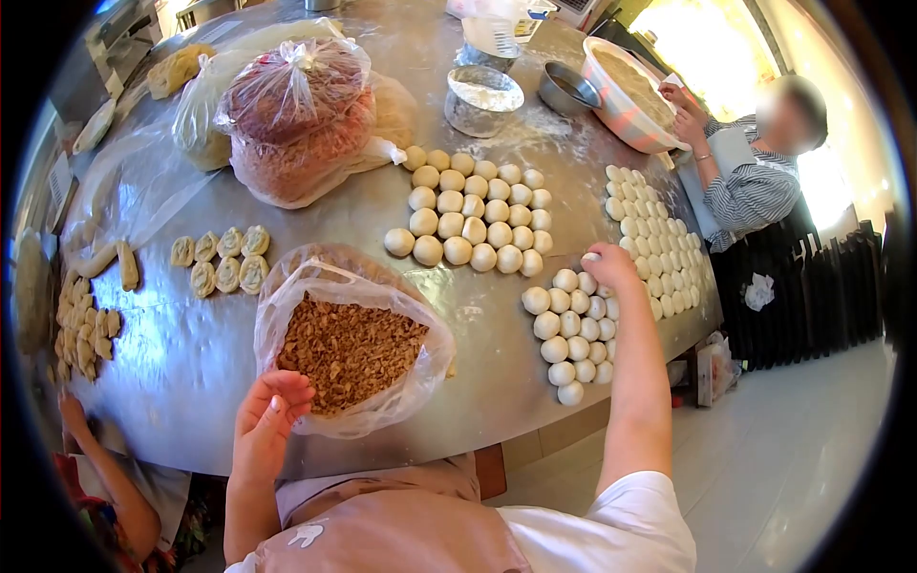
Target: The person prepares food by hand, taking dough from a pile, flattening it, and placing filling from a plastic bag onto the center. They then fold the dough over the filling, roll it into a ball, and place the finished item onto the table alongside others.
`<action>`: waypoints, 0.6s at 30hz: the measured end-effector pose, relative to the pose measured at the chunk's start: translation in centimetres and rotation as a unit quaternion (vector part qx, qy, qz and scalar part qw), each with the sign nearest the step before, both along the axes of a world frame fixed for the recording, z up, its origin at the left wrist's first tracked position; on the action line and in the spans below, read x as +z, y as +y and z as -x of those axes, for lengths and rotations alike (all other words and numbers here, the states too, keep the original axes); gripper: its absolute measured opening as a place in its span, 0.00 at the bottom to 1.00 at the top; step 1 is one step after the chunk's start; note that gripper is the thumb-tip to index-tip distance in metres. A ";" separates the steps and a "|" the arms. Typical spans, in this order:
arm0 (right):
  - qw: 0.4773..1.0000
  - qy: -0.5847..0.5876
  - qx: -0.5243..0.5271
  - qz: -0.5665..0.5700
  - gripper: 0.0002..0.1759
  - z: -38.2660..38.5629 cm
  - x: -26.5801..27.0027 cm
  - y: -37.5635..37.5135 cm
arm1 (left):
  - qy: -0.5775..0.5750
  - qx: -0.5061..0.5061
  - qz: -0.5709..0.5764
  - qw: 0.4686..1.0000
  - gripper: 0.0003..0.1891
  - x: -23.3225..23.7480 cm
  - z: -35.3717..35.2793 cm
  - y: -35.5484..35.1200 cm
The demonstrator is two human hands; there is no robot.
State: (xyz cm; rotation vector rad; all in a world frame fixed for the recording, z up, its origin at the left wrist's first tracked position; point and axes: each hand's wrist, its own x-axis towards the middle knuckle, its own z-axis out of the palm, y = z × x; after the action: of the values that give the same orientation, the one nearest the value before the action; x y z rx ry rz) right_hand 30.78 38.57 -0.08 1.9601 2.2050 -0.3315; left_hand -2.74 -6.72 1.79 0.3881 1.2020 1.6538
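We are resting our left hand (270, 409), fingers loosely curled and empty, against the bag of filling (349, 349) at the tabletop (191, 363) near edge. Our right hand (611, 269) is seemingly pinching a dough ball (591, 257) atop the cluster (571, 329) by the right edge.

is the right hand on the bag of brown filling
No, the right hand is over at the dough balls, and it is the left hand that is at the bag.

Bakery or pastry-making kitchen: large floured metal table (181, 372) bearing rows of dough balls (473, 215), shaped pastries (222, 260), open bag of chopped filling (349, 351), dough basin (621, 100) and metal bowl (565, 88), several people at work
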 end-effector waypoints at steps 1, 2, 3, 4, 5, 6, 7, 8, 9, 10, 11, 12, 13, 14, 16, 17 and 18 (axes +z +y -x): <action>0.996 0.087 0.001 0.027 0.20 -0.9 -0.8 0.6 | -0.003 0.001 0.000 1.000 0.17 -0.1 0.0 -0.1; 0.983 0.173 0.002 0.054 0.18 -2.4 -2.0 1.5 | -0.006 0.002 0.001 1.000 0.18 -0.2 0.0 -0.1; 0.963 0.258 0.002 0.081 0.15 -2.9 -2.4 1.7 | -0.009 0.003 0.001 1.000 0.18 -0.3 0.0 -0.2; 0.960 0.273 0.010 0.067 0.14 -3.5 -2.9 1.8 | -0.008 0.002 0.003 1.000 0.18 -0.5 0.1 -0.2; 0.956 0.287 0.018 0.055 0.13 -3.6 -3.1 1.5 | -0.007 0.001 0.005 1.000 0.18 -0.6 0.1 -0.2; 0.952 0.302 0.024 0.042 0.11 -3.8 -3.1 1.3 | -0.007 -0.001 0.008 1.000 0.18 -0.6 0.0 -0.1; 0.954 0.297 0.024 0.046 0.11 -4.1 -3.1 1.2 | -0.003 -0.004 0.010 1.000 0.18 -0.6 0.0 0.0; 0.955 0.291 0.025 0.049 0.11 -4.1 -2.9 1.1 | 0.000 -0.007 0.012 1.000 0.18 -0.6 0.0 0.1; 0.956 0.286 0.027 0.052 0.11 -4.1 -2.7 1.1 | 0.004 -0.010 0.014 1.000 0.18 -0.6 0.0 0.2; 0.958 0.279 0.015 0.063 0.11 -4.1 -2.3 1.0 | 0.006 -0.010 0.014 1.000 0.18 -0.5 0.0 0.2; 0.959 0.273 0.003 0.073 0.11 -3.9 -1.6 0.8 | 0.007 -0.011 0.013 1.000 0.18 -0.4 0.0 0.3; 0.961 0.265 -0.009 0.083 0.11 -3.7 -1.3 0.7 | 0.009 -0.011 0.012 1.000 0.18 -0.4 -0.1 0.4; 0.959 0.269 -0.009 0.085 0.10 -3.9 -1.3 0.7 | 0.007 -0.010 0.011 1.000 0.18 -0.4 -0.1 0.3; 0.958 0.272 -0.008 0.088 0.10 -4.1 -1.3 0.8 | 0.006 -0.008 0.010 1.000 0.18 -0.4 0.0 0.3; 0.960 0.267 -0.005 0.085 0.09 -4.2 -1.4 1.0 | 0.005 -0.007 0.008 1.000 0.18 -0.6 -0.1 0.1; 0.963 0.258 -0.003 0.080 0.10 -4.2 -1.5 1.2 | 0.005 -0.007 0.008 1.000 0.18 -0.7 0.0 0.1; 0.965 0.250 -0.001 0.074 0.11 -4.1 -1.6 1.3 | 0.006 -0.007 0.008 1.000 0.18 -0.7 0.0 0.1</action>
State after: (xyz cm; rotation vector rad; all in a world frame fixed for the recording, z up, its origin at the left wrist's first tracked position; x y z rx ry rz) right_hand 34.93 39.90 -1.67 1.9555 2.3657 -1.0632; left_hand -2.70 -6.64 1.11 0.3955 1.2178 1.6305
